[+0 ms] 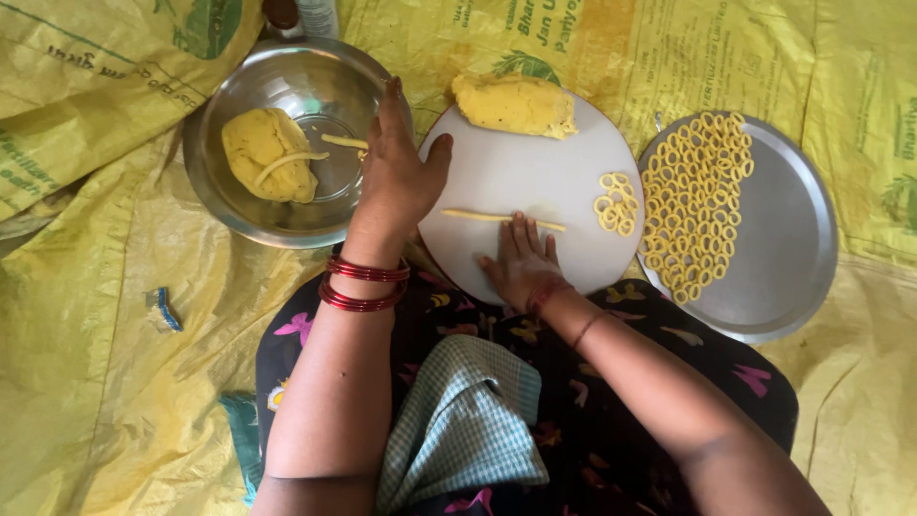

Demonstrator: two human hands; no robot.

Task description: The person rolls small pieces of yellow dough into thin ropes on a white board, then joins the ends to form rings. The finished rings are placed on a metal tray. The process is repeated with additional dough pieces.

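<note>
the fingers of the right hand lie flat and spread, tips touching a thin dough rope; they press on it and grip nothing. the rope lies on the round white board with its long axis running left to right across the view, very slightly tilted, its ends pointing toward the steel bowl on one side and a small heap of dough rings on the other. the right palm faces down, wrist at the board's near edge, forearm running back toward the lower right.

the left hand hangs above the gap between bowl and board, back of hand up, fingers together and loosely extended toward the bowl, thumb apart over the board's left edge; it holds nothing. red bangles sit at its wrist.

a lump of dough rests at the board's far edge, well apart from the rope. bare board lies between rope and lump. inside the bowl sit another dough ball and short strips. a steel plate just right of the board carries many rings on its left half; its right half is bare metal. a yellow sheet is under everything.
</note>
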